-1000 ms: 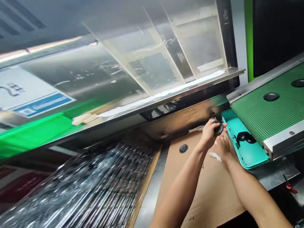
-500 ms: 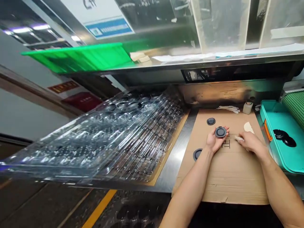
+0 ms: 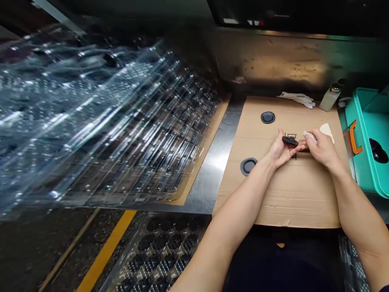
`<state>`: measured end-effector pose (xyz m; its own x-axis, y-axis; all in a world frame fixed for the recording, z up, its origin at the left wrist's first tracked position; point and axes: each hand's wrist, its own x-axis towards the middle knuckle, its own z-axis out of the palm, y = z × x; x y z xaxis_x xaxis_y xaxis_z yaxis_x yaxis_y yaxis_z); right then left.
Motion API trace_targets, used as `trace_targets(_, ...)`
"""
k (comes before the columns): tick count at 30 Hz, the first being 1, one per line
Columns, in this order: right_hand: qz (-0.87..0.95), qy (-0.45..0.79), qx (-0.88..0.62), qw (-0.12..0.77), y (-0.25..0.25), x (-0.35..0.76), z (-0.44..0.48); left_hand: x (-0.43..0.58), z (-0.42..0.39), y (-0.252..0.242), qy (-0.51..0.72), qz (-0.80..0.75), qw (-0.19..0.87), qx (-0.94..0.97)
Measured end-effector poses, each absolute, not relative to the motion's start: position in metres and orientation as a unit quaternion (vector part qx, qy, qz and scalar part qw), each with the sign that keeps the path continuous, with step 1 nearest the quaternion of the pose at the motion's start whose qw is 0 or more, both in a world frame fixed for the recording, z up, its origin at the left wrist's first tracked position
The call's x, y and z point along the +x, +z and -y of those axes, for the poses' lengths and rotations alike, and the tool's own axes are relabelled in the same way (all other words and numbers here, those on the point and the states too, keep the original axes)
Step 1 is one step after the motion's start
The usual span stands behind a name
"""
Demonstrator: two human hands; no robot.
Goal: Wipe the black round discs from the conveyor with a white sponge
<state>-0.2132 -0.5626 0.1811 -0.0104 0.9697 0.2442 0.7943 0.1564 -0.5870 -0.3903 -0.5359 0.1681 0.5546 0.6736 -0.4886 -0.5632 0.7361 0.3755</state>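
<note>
My left hand [image 3: 281, 149] grips a round black disc part [image 3: 290, 140], tilted nearly edge-on, over a cardboard sheet [image 3: 282, 194]. My right hand [image 3: 322, 149] is closed on a small white cloth [image 3: 310, 136] and presses it against the disc's right edge. Two more black discs lie on the cardboard: one [image 3: 268, 117] beyond my hands, one [image 3: 248, 166] to the left of my left wrist.
A stack of clear plastic blister trays [image 3: 100, 121] fills the left. A teal bin [image 3: 369, 138] holding black parts stands at the right edge. A small bottle [image 3: 330, 97], a white glove [image 3: 296, 98] and a pale pad [image 3: 327, 130] lie at the back of the cardboard.
The view has tipped down and the hands have come together. The disc, held face up before, is now tilted, and my right hand has brought the cloth against it.
</note>
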Motion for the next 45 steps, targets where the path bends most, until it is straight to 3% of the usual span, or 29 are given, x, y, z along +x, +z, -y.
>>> trace_targets(14, 0.761, 0.066, -0.6, 0.237, 0.179, -0.224, 0.568, -0.376, 0.553, 0.156, 0.395, -0.357, 0.766, 0.36)
trace_targets(23, 0.699, 0.086, -0.679, 0.21, 0.19, -0.209, 0.571, -0.396, 0.534, 0.166, 0.442, -0.322, 0.813, 0.2)
trace_targets(28, 0.638, -0.057, -0.729, 0.243, 0.178, -0.195, 0.567, -0.4, 0.537, 0.172, 0.445, -0.271, 0.831, 0.194)
trace_targets(31, 0.626, -0.024, -0.753, 0.2, 0.17, -0.185, 0.561, -0.398, 0.54, 0.172, 0.461, -0.264, 0.819, 0.217)
trace_targets(36, 0.737, 0.042, -0.616, 0.275, 0.173, -0.216, 0.567, -0.394, 0.539, 0.168, 0.49, -0.282, 0.797, 0.213)
trace_targets(39, 0.806, 0.061, -0.544, 0.226, 0.178, -0.251, 0.582, -0.393, 0.538, 0.165, 0.496, -0.285, 0.795, 0.201)
trace_targets(45, 0.796, 0.024, -0.58, 0.173, 0.183, -0.266, 0.592, -0.391, 0.539, 0.163, 0.508, -0.264, 0.804, 0.162)
